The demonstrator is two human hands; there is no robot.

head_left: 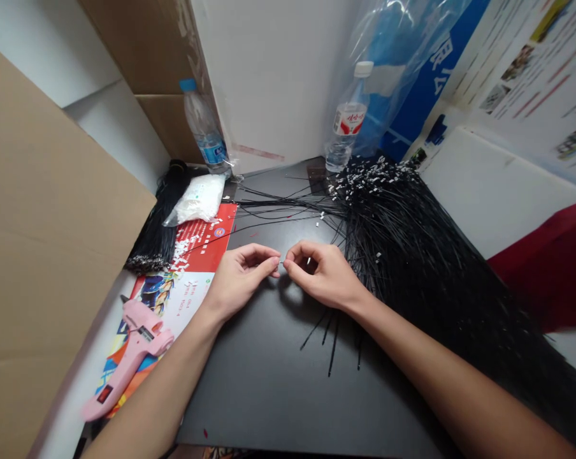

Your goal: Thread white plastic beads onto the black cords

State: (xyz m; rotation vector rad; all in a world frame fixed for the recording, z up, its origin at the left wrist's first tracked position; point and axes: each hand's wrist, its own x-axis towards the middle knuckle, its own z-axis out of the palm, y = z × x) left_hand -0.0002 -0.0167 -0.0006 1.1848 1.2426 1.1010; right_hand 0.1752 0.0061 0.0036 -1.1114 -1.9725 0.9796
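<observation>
My left hand (243,275) and my right hand (319,273) meet fingertip to fingertip over the black mat (269,376). Both are pinched shut around a thin black wire (282,262) between them. A small white piece shows inside my right fingers. A few loose black wires (333,335) hang down from under my right wrist onto the mat. A large heap of black wires with white tips (412,255) lies to the right of my right hand.
A pink glue gun (130,357) lies on a colourful sheet at the left. Behind it are a bundle of black wires (161,223), a bag of white pieces (199,199) and two water bottles (206,131) (348,121). Cardboard (39,242) walls the left side.
</observation>
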